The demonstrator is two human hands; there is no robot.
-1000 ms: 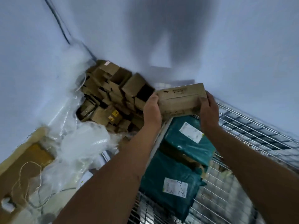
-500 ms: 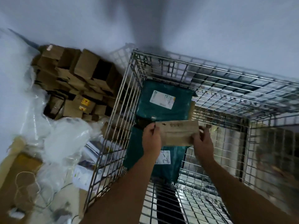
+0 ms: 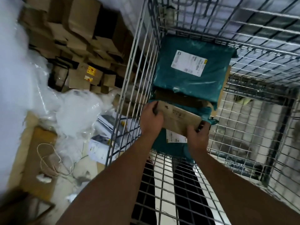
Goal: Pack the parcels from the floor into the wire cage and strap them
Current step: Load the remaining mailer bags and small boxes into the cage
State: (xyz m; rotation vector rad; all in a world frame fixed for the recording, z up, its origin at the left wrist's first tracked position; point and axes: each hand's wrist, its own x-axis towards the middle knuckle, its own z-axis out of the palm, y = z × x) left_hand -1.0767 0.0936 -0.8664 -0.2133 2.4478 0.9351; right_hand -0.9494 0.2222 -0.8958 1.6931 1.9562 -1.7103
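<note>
Looking down from my head camera, I've got the brown cardboard parcel [image 3: 179,120] gripped at both ends inside the wire cage [image 3: 253,46]: my left hand [image 3: 151,120] is curled tight round its left end, my right hand [image 3: 197,138] clamped on its lower right corner, and the parcel is tilted, lying against the lower green mailer bag [image 3: 172,148]. Just beyond the parcel, deeper in the cage, sits the upper green mailer bag [image 3: 191,82] with its white label [image 3: 189,63] facing up. Outside the cage's left wall, cardboard boxes [image 3: 84,46] are heaped together, with crumpled clear plastic wrap [image 3: 71,109] nearer me.
</note>
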